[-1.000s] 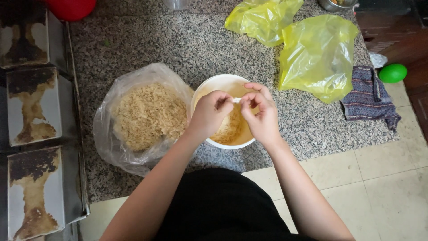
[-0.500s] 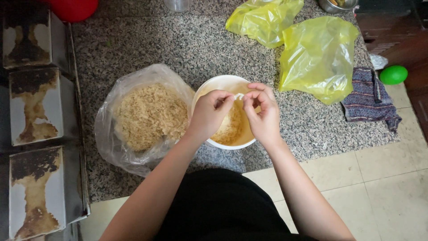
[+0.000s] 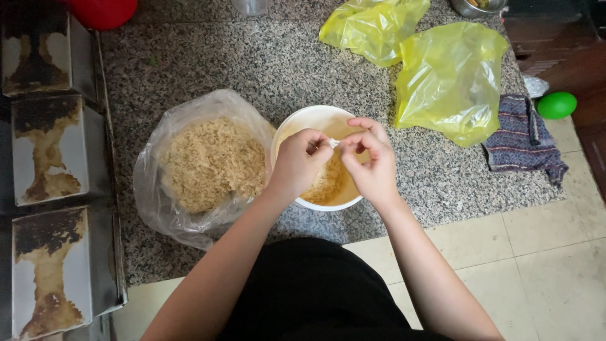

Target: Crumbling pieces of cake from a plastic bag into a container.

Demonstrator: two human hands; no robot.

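Over the middle of the frame, both hands meet above a round white bowl (image 3: 310, 119) that stands on a speckled grey granite slab (image 3: 208, 63). The left hand (image 3: 297, 163) has its fingers curled inward and pressed against the thumb, pinching one end of a small pale scrap (image 3: 332, 143); the right hand (image 3: 374, 161) pinches the other end between thumb and forefinger, its remaining fingers bent loosely over the bowl. What the scrap is cannot be told. Inside the bowl lies a heap of pale, fine, shredded yellowish stuff (image 3: 325, 183), partly hidden by the hands. Just left of the bowl and touching its rim sits a clear plastic bag (image 3: 158, 189), open at the top and filled with coarse tan crumbly shreds (image 3: 211, 161). At the upper right of the slab lie two crumpled yellow plastic bags, the smaller one (image 3: 372, 25) near the top edge and the larger one (image 3: 451, 82) below and right of it, close to the bowl but apart from it. Right of the larger bag a dark patterned cloth (image 3: 521, 136) lies at the slab's edge, with a round green object (image 3: 557, 105) just beyond it. Down the left side of the frame stand three worn, rust-stained metal boxes (image 3: 47, 148) in a column. A red rounded object (image 3: 104, 11) shows at the top left.
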